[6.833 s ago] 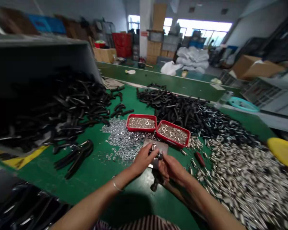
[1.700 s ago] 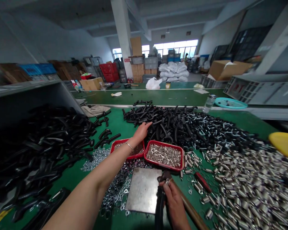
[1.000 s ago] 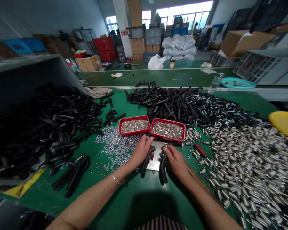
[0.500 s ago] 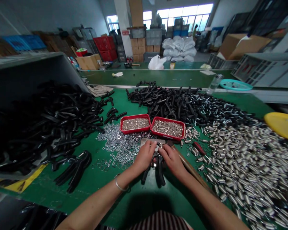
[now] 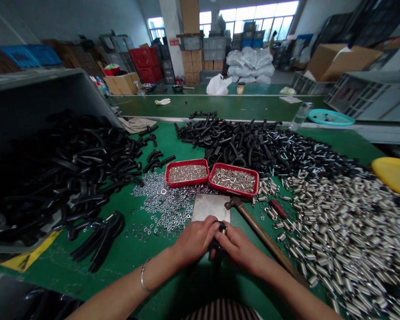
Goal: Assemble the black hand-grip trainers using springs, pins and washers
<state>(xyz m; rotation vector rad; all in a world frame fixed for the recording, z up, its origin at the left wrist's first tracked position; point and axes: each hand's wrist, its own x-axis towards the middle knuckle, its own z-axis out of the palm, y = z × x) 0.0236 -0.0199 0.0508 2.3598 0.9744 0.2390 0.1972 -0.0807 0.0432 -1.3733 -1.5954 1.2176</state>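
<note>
Both hands have drawn back toward the body since half a second ago, leaving the steel plate [image 5: 210, 207] uncovered. At lower centre of the frame, the left hand [image 5: 195, 242] and right hand [image 5: 240, 249] are pressed together, fingers curled around a black handled part [image 5: 216, 249] that is mostly hidden between them; a small metal ring [image 5: 222, 229] shows at its top, between the thumbs. Just right of the plate lies a hammer [image 5: 263, 235], its wooden handle running toward lower right. Two red trays [image 5: 186, 172] [image 5: 234, 180] of small metal pieces sit side by side above the plate, with loose washers [image 5: 166, 202] spread to their left. Black handles [image 5: 70, 169] are heaped at left and another black heap [image 5: 236, 142] at upper centre; silver sleeves [image 5: 336, 222] cover the green table [image 5: 136, 249] at right.
</note>
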